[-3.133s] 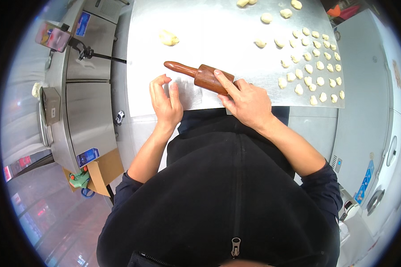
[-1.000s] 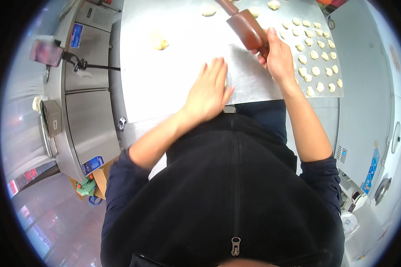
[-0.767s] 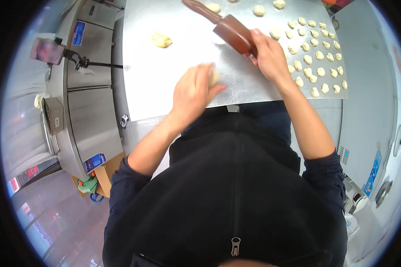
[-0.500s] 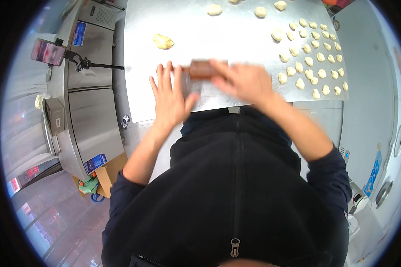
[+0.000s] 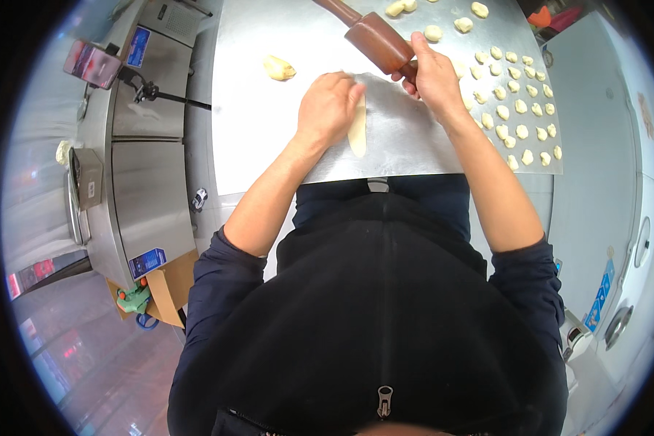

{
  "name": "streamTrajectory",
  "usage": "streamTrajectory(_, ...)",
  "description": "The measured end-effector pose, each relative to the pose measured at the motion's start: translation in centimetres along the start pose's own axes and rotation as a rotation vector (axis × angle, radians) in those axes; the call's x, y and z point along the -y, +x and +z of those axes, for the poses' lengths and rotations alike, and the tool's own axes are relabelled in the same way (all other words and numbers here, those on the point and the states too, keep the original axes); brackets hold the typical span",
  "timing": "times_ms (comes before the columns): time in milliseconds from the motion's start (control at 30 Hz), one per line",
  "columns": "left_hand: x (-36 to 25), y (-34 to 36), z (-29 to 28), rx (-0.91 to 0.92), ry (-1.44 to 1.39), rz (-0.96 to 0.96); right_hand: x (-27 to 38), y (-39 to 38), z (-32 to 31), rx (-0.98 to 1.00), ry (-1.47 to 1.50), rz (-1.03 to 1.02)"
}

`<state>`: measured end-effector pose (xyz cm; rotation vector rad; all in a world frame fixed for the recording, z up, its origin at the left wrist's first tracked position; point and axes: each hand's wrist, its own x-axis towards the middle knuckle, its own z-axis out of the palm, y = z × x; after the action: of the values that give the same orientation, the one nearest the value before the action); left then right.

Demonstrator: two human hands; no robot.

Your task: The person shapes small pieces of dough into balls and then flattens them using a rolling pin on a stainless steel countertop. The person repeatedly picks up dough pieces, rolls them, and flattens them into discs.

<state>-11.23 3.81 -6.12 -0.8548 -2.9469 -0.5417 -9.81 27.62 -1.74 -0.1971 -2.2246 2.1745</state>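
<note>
A brown wooden rolling pin [image 5: 380, 43] is held up at a slant above the metal table [image 5: 243, 138]. My right hand [image 5: 434, 80] is closed around its near handle. Beside my left hand [image 5: 330, 107] a thin, flattened strip of pale dough [image 5: 357, 134] lies lengthwise toward the table's near edge. The fingers of my left hand are curled together over the strip's far end and hide that part. To the left of that hand rests a larger yellowish lump of dough [image 5: 278, 67].
Small dough pieces [image 5: 521, 131] lie in rows on the table's right side. Several bigger lumps [image 5: 463, 25] sit at the far side. On the left, a phone [image 5: 92, 64] is held by an arm stand near steel cabinets [image 5: 149, 196].
The rolling pin has been lifted off the table and swung farther away in my right hand. My left hand, flat with fingers spread before, has moved right and curled over the dough strip.
</note>
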Motion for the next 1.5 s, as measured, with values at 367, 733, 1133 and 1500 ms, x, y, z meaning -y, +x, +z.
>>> streamTrajectory(367,-7.7,-9.0,-5.3,0.056,-0.130,0.328,0.8,-4.5,-1.9,-0.060,-0.012,0.177)
streamTrajectory(733,-1.2,-9.6,-4.2,-0.185,0.061,0.044,2.4,-10.7,3.5,0.169,-1.178,-0.597)
streamTrajectory(1133,-3.6,-5.0,-5.6,0.565,-0.474,-0.216,-0.2,-11.1,-5.3,-0.284,-0.062,0.021)
streamTrajectory(1500,-4.5,22.6,-0.9,-0.336,-0.122,0.098,1.3,-11.6,-9.1,-0.379,-0.022,0.072)
